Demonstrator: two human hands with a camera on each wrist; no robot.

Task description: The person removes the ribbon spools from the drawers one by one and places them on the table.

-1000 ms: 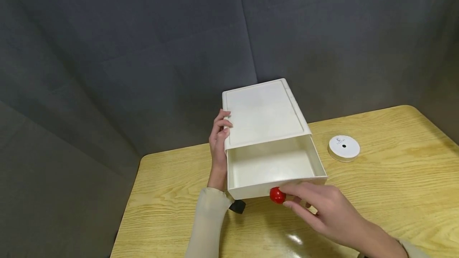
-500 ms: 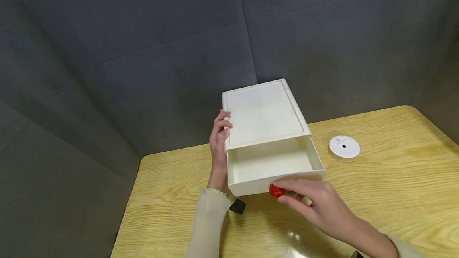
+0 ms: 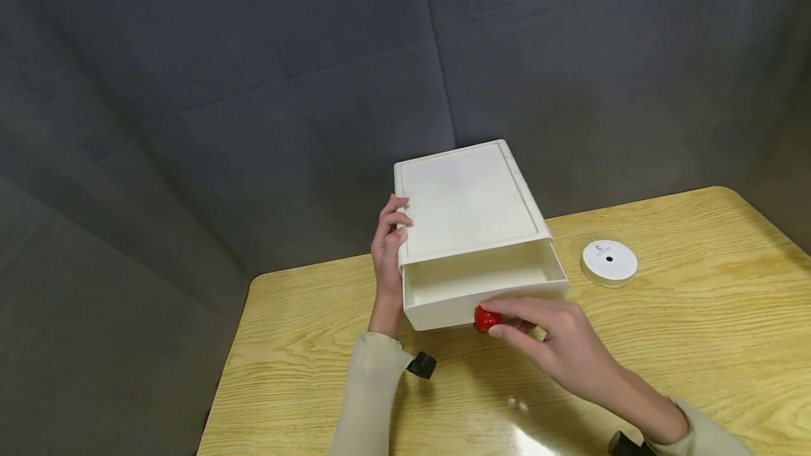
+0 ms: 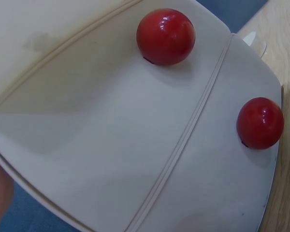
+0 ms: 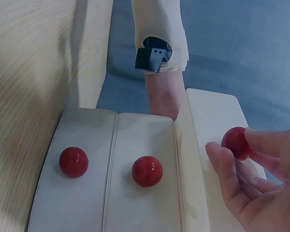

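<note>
A white drawer cabinet (image 3: 469, 203) stands on the table with its top drawer (image 3: 443, 312) partly pulled out. The part of the drawer's inside that shows holds nothing. At the drawer's front my right hand (image 3: 557, 340) pinches a round red knob (image 3: 487, 319) between thumb and fingers. My left hand (image 3: 389, 252) holds the cabinet's left side, its fingertips bent over the top edge. Below, in the right wrist view, two lower drawer fronts each bear a red knob (image 5: 147, 171); these two are pushed in. The left wrist view shows the same lower fronts close up.
A white ribbon spool (image 3: 610, 262) lies to the cabinet's right on the wooden table (image 3: 716, 287). Dark cloth (image 3: 285, 125) hangs right behind the cabinet and along the left side. Black wrist cameras (image 3: 422, 364) sit on both sleeves.
The top drawer has slid partway back into the cabinet, the right hand moving inward with its knob. The left hand keeps its place on the side.
</note>
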